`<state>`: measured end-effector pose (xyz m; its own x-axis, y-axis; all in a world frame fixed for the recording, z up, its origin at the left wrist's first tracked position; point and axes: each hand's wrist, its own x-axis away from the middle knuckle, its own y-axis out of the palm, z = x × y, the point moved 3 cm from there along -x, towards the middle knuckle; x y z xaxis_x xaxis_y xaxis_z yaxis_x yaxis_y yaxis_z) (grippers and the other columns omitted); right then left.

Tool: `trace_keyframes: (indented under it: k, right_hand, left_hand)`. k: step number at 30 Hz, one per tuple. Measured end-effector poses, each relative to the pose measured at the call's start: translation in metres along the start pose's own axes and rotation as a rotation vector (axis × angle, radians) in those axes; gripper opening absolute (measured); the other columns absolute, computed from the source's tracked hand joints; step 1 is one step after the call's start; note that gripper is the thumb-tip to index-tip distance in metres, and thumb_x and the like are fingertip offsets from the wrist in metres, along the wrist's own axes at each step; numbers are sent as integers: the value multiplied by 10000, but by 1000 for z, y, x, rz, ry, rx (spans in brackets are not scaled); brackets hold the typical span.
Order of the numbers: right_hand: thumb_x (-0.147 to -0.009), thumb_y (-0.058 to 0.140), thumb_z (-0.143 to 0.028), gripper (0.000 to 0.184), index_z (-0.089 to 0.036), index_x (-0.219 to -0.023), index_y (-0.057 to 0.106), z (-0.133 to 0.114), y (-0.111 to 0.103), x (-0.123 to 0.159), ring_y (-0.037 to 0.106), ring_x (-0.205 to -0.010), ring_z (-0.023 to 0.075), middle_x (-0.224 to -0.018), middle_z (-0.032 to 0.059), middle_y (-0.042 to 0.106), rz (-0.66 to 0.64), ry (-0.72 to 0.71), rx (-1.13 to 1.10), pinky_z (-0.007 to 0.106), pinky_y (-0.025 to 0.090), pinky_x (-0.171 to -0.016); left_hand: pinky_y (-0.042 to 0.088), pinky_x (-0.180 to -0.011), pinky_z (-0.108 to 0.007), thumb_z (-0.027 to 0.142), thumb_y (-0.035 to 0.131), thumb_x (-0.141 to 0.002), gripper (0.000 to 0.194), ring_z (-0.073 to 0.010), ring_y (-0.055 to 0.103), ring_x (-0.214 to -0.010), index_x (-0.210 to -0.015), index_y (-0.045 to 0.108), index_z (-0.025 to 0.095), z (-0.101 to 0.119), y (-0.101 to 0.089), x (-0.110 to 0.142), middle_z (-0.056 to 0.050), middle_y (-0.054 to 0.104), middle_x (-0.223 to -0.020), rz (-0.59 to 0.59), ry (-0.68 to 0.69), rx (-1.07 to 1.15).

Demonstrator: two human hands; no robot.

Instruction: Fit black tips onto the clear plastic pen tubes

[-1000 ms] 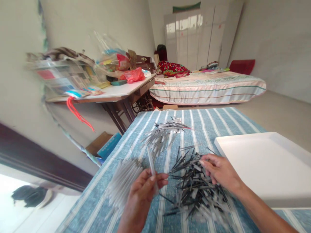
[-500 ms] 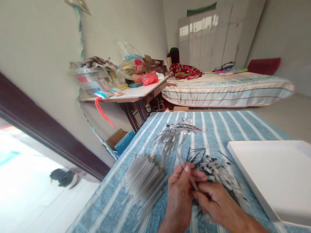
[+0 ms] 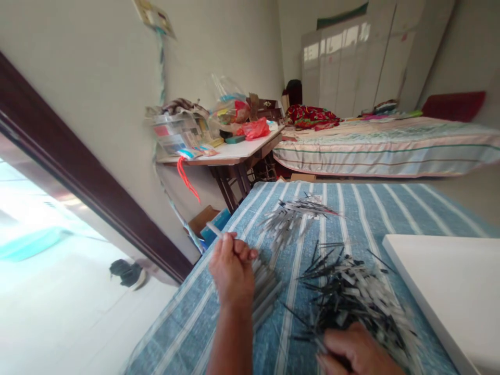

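Observation:
My left hand [image 3: 234, 265] is closed around a slim whitish translucent plastic tube [image 3: 214, 229], whose end sticks out up and to the left. Below that hand, and partly hidden by it, lies a stack of similar greyish tubes [image 3: 267, 294]. At the bottom of the view my right hand [image 3: 353, 351] is closed at the near edge of a loose heap of thin black sticks and short clear pieces [image 3: 347, 291]. A small greyish piece shows at its fingertips, blurred. Farther back lies another pile of clear and dark slim pieces [image 3: 291, 221].
A blue striped cloth [image 3: 175, 325] covers the table. The white shallow tray [image 3: 449, 271] stands at the right. Beyond are a cluttered side table [image 3: 230, 151] and a bed [image 3: 375, 151]. A dark shoe [image 3: 127, 273] lies on the floor at left.
My hands came together at the tube, then parted. The left hand carried the tube left over the tube stack; the right hand moved back to the heap's near edge. The view has turned left.

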<state>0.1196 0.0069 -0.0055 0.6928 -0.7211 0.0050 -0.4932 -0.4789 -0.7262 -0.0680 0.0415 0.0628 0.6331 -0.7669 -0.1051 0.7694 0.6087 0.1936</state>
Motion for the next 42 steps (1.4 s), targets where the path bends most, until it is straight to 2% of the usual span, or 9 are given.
trace_keyframes:
  k: [4,6,9,13,16,24,34,37,42]
  right_hand:
    - [-850,387,-364,323,-206,-596,507,31,-18,-5,568,-498,136,-528,-7,593,221,98,293,222,305,-478]
    - [-854,391,-389,302,-216,-662,547,48,-29,-8,621,-540,191,-567,19,640,298,147,460,245,323,-484]
    - [-844,409,-416,281,-233,-706,571,72,-39,-8,650,-566,243,-581,29,665,362,208,616,264,340,-468]
    - [-844,400,-428,282,-248,-728,584,89,-43,-5,651,-551,257,-577,25,673,378,241,675,277,363,-454]
    - [-843,399,-426,280,-254,-733,592,94,-43,-4,647,-537,243,-573,19,673,381,247,670,273,370,-448]
    - [-821,430,-410,242,-268,-778,622,99,-48,-6,642,-531,215,-575,14,677,460,268,529,255,389,-467]
    - [-820,427,-410,242,-282,-789,631,99,-53,-5,630,-524,201,-580,4,676,492,263,342,247,408,-481]
    - [-841,402,-383,258,-277,-747,617,91,-56,-8,617,-515,184,-558,-7,657,464,244,272,238,407,-490]
    - [-861,380,-374,270,-249,-727,579,74,-56,-19,613,-551,173,-587,-4,636,387,252,217,238,406,-527]
  left_hand:
    - [363,-511,-215,368,430,-795,230,-98,444,-477,-645,468,198,6,-41,-35,59,404,-507,-194,158,-890]
    - [326,-515,-238,303,508,-742,236,-126,468,-497,-539,472,189,-1,-57,-41,39,421,-472,-221,145,-1107]
    - [290,-521,-259,253,520,-719,210,-164,506,-543,-521,506,187,-14,-71,-47,9,465,-478,-242,132,-1360]
    - [326,-564,-279,266,494,-739,169,-224,581,-698,-637,599,183,-29,-76,-53,-63,610,-689,-318,130,-1560]
    - [354,-583,-296,301,469,-759,213,-257,599,-768,-743,644,182,-34,-77,-56,-100,638,-802,-339,116,-1652]
    - [351,-540,-271,348,407,-804,291,-226,610,-692,-715,635,191,-34,-77,-66,-79,643,-719,-373,92,-1728]
    - [371,-569,-287,323,362,-836,301,-251,621,-758,-756,614,178,-33,-41,-79,-109,665,-790,-397,144,-1703]
    - [397,-615,-303,309,375,-848,281,-249,617,-811,-783,618,184,-35,-15,-79,-98,664,-846,-466,194,-1678]
    - [455,-762,-357,315,461,-863,218,-186,588,-879,-928,598,158,-62,52,-85,-56,627,-956,-628,224,-1638]
